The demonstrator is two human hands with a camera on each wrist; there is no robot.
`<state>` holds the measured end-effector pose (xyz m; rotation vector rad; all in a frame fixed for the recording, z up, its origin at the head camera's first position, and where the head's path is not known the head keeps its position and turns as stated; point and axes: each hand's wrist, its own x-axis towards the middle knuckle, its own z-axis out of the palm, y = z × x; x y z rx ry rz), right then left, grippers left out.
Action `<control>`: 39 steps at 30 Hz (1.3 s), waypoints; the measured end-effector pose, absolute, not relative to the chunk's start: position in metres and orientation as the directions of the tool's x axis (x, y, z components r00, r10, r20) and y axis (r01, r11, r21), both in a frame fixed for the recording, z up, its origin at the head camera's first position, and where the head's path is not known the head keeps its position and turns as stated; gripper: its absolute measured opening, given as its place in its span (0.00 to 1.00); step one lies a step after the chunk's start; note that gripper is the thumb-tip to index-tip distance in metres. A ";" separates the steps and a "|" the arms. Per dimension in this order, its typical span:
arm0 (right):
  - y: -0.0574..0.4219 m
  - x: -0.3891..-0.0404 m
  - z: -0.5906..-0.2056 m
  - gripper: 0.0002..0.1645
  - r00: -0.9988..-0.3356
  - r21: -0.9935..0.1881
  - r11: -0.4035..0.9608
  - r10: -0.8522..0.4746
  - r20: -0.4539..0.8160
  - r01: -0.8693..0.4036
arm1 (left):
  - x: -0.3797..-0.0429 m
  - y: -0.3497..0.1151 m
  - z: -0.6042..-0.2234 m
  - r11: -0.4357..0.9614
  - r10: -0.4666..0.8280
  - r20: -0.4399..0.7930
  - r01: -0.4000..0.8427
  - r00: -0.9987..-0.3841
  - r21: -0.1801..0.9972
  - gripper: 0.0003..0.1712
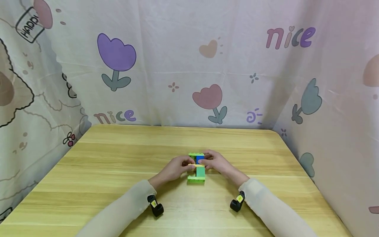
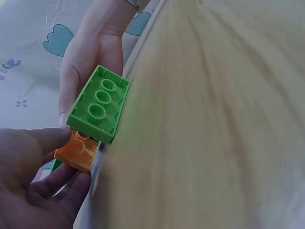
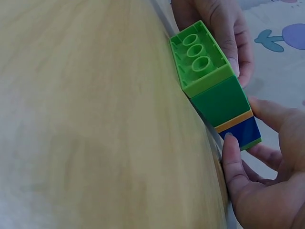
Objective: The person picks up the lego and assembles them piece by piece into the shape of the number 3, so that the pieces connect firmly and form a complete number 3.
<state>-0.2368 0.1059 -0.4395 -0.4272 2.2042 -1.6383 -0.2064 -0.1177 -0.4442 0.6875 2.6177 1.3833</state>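
Observation:
Several toy building bricks are joined into one piece, lying on its side on or just above the table; which of the two I cannot tell. A lime green brick, hollow underneath with round tubes, forms the near end. Behind it come a darker green brick, a thin orange brick, a blue brick and another lime green brick at the far end. My left hand pinches the orange brick between thumb and fingers. From the other side, my right hand grips the blue brick.
A light wooden table lies under both arms. Behind and beside it hangs a pale printed curtain with flowers and lettering. A small black camera is strapped to each wrist, the left one and the right one.

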 end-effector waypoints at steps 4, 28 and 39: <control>0.105 -0.237 -0.440 0.32 -0.888 -0.958 0.283 -0.451 -0.086 -0.051 | -0.208 -0.117 -0.445 0.501 0.429 0.107 0.335 -0.897 0.798 0.05; 0.111 -0.236 -0.435 0.34 -0.918 -0.932 0.359 -0.385 -0.095 -0.054 | -0.211 -0.121 -0.444 0.517 0.439 0.108 0.349 -0.892 0.782 0.07; 0.122 -0.236 -0.430 0.33 -0.924 -0.925 0.377 -0.369 -0.103 -0.047 | -0.210 -0.125 -0.443 0.526 0.444 0.109 0.358 -0.889 0.772 0.07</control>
